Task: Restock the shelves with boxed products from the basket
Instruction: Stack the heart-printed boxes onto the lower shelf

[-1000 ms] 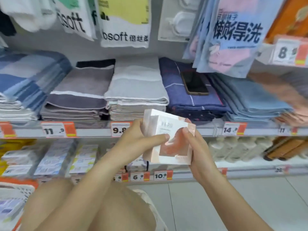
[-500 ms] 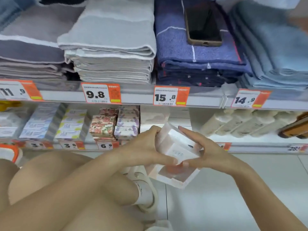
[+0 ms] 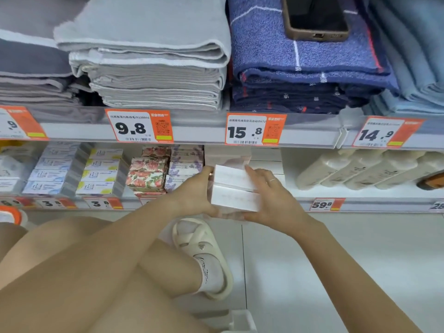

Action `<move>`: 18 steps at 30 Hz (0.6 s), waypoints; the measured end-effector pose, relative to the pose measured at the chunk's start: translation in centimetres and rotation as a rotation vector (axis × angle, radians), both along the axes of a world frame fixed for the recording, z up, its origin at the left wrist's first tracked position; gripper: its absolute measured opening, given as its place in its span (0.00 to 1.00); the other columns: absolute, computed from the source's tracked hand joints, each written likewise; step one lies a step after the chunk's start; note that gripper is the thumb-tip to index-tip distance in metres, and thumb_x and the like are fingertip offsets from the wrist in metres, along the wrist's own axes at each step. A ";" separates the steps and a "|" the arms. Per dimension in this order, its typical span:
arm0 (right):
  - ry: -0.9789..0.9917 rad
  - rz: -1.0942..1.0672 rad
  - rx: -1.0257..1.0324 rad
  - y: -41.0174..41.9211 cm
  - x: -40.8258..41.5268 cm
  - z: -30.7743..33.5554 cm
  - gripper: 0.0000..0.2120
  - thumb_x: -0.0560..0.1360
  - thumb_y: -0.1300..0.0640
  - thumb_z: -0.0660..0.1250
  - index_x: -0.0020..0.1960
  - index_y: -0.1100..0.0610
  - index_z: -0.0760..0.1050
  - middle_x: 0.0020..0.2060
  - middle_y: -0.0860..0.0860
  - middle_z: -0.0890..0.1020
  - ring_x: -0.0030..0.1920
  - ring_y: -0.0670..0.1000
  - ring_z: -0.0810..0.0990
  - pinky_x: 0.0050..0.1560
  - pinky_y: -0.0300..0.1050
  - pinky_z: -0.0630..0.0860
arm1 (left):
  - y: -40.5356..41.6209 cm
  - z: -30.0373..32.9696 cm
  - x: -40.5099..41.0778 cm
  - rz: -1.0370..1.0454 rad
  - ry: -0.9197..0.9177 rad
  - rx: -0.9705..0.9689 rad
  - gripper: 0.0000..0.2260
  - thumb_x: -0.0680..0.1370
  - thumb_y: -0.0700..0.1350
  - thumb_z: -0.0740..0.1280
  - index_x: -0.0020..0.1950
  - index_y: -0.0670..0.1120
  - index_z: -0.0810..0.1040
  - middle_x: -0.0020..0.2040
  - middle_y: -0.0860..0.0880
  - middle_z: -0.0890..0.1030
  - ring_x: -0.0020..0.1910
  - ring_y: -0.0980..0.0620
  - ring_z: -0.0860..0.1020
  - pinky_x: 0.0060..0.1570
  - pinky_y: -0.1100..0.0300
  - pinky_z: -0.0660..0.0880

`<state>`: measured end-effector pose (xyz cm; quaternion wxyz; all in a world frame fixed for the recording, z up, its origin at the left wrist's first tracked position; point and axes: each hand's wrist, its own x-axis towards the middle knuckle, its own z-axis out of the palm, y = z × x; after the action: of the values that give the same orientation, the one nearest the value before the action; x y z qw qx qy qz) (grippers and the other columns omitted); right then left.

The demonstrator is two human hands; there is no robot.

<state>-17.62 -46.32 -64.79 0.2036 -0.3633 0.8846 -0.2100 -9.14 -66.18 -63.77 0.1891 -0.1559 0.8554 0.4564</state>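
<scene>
Head view. White box (image 3: 236, 188), pale pink trim at its base, held at the front edge of the lower shelf (image 3: 360, 192), between the floral boxes (image 3: 149, 174) and lavender-print boxes (image 3: 185, 169) on one side and the row of cream bottles (image 3: 355, 169) on the other. Left hand (image 3: 192, 195) grips the box's left side, fingers curled round it; right hand (image 3: 271, 195) holds the right side, thumb along the top edge, fingers underneath. A similar box (image 3: 228, 157) sits deeper in the same slot.

Handling, judged: light cardboard, stiff at the corners, faces likely to dent if squeezed. Smooth finish, may slip. Best held by opposite side walls near the base, as now, and slid in level.

Surface and room: shelf lip carries orange price tags (image 3: 255, 129). Upper shelf holds folded towels (image 3: 153, 68); a phone (image 3: 314, 18) lies on the navy stack. Pale tiled floor (image 3: 312, 260). Orange basket rim (image 3: 12, 213) at the left edge. Person crouches, cream sandal (image 3: 204, 248) under the arms.
</scene>
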 end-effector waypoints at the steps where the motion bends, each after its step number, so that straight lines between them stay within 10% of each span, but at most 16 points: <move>1: 0.036 0.011 0.028 0.3 -0.1 0.0 0.51 0.63 0.42 0.76 0.77 0.47 0.51 0.69 0.48 0.62 0.68 0.51 0.64 0.64 0.52 0.70 | 0.3 -0.3 0.0 -0.002 0.005 0.008 0.41 0.63 0.40 0.79 0.70 0.49 0.60 0.59 0.51 0.76 0.57 0.51 0.76 0.55 0.56 0.75; 5: 0.077 -0.027 0.010 2.1 -1.6 1.1 0.45 0.60 0.48 0.77 0.72 0.51 0.61 0.62 0.51 0.68 0.61 0.53 0.70 0.61 0.47 0.71 | 1.6 -0.6 -0.5 -0.007 0.057 0.004 0.42 0.66 0.40 0.77 0.74 0.49 0.58 0.67 0.48 0.71 0.64 0.48 0.72 0.61 0.54 0.73; 14: 0.147 -0.177 0.092 5.6 -6.6 0.9 0.45 0.61 0.58 0.79 0.73 0.53 0.62 0.64 0.57 0.65 0.63 0.58 0.69 0.61 0.38 0.63 | 0.5 -0.3 -2.4 -0.121 0.173 -0.660 0.45 0.70 0.46 0.74 0.78 0.44 0.49 0.75 0.41 0.55 0.75 0.40 0.51 0.73 0.48 0.56; 18: 0.145 -0.185 0.096 4.3 -8.2 1.3 0.48 0.62 0.57 0.79 0.75 0.53 0.57 0.71 0.58 0.60 0.70 0.58 0.63 0.67 0.43 0.62 | 0.1 -0.2 -5.5 -0.152 0.020 -0.770 0.41 0.70 0.52 0.74 0.75 0.43 0.56 0.71 0.40 0.65 0.69 0.38 0.64 0.67 0.45 0.65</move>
<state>-25.83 -41.98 -63.53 0.1361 -0.2844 0.9357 -0.1585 -14.62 -66.13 -63.96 0.1414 -0.1473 0.9749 0.0882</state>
